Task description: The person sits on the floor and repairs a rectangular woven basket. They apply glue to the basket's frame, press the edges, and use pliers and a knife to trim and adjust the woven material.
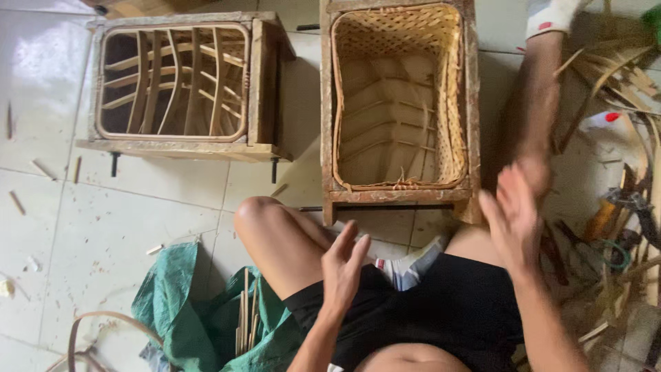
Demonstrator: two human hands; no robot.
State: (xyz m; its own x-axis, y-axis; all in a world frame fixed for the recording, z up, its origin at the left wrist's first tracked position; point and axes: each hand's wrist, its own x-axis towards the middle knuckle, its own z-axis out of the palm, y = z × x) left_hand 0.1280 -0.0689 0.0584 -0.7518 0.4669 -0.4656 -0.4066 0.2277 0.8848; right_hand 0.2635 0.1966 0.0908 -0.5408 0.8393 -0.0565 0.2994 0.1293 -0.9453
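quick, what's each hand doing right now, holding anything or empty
Left hand: open, fingers spread, holding nothing, raised above the lap.
Right hand: open and empty, blurred, beside the rectangular woven bamboo basket in its wooden frame.

Woven bamboo basket point(399, 96) sitting in wooden frame mould point(471, 103) just beyond my knees, mouth facing up at me, rectangular, pale tan, walls tightly woven, base slats showing inside, loose strand ends sticking out along near rim
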